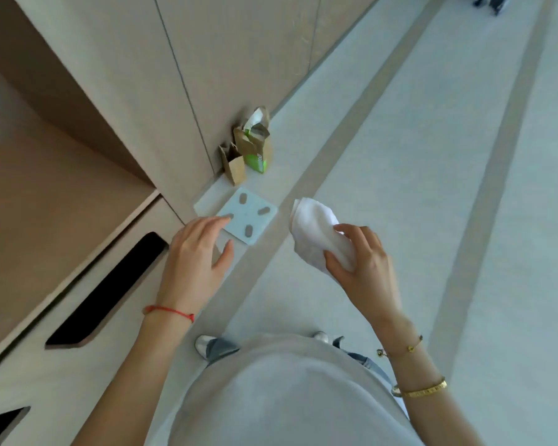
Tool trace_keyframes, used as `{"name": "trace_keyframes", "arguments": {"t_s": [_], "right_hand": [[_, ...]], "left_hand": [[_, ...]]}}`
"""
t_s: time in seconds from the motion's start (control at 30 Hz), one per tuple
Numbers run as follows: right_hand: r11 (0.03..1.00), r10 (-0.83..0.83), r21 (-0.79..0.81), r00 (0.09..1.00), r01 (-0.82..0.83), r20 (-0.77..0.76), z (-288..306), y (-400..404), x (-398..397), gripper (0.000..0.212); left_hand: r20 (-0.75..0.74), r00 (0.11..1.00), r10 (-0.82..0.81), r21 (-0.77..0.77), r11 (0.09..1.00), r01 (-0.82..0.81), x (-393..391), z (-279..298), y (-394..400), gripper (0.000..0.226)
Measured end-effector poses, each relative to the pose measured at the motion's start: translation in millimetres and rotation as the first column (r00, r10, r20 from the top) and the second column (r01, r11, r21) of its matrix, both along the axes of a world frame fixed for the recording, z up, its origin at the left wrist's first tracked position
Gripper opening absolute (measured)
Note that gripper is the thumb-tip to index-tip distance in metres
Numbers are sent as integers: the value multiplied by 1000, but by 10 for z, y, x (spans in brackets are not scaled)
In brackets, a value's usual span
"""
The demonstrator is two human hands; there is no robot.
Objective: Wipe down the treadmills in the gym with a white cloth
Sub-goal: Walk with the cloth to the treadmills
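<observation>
A bunched white cloth is gripped by my right hand, thumb and fingers curled round its lower end, held in the air over the pale floor. My left hand hovers with relaxed, spread fingers and holds nothing, just right of the beige cabinet. No treadmill is in view.
A beige cabinet with dark slot handles fills the left side. On the floor by the wall lie a pale square scale and small brown paper bags, one with green packaging. The grey floor with tan stripes runs ahead.
</observation>
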State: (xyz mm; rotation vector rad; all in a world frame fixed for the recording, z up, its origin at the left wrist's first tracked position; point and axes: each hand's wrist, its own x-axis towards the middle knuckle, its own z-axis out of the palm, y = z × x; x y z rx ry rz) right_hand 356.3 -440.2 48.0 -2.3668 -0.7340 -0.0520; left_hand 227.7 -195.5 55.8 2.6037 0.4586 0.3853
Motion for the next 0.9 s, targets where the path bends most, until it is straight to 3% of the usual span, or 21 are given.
{"name": "trace_keyframes", "arguments": {"t_s": [0.4,0.67,0.9], "right_hand": [[936,-351,-18,936,351,6,24,-2065,579,38],[766,-643,1,765,643,-46,-180,-2946,853,36],[595,-801,19,595,804,-64,-142,-3681,1641,39]], "left_hand": [[41,935,-352,-6,936,353,1542,-20,-1693,30],[-27,790,-613,-13,790,613,2695,-118,-2578,31],[-13,624,-781,7,624,781,4129,-76,-3589,31]]}}
